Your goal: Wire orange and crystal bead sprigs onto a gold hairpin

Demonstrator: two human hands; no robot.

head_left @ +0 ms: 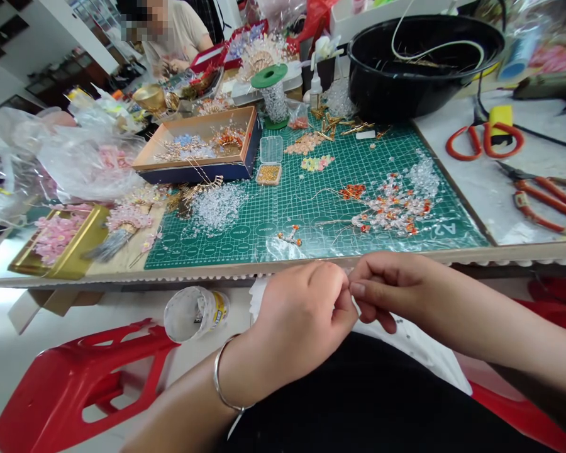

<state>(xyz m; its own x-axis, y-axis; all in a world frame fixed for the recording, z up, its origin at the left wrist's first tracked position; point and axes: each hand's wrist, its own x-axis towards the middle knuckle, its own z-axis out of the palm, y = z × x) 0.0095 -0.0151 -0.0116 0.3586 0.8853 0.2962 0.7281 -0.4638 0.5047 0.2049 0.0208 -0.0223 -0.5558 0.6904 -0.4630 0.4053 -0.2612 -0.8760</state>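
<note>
My left hand [304, 314], with a bracelet [219, 371] on its wrist, is closed at the table's front edge. My right hand [389, 289] meets it there, thumb and fingers pinched together. Whatever sits between the fingertips is hidden or too thin to make out. Just beyond my left hand, a small beaded sprig [290, 236] with orange beads lies on the green cutting mat [207, 248]. Farther right is a pile of clear and orange beaded sprigs [393, 207] with wire stems. Loose orange beads [352, 191] lie close by.
Clear beads [217, 207] are heaped on the mat's left, near a box of ornaments [195, 170]. A wire spool [274, 94] and black basin [419, 69] stand behind. Pliers [547, 195] and scissors [483, 141] lie right. Across sits another person [183, 31]. A red stool [75, 390] stands below left.
</note>
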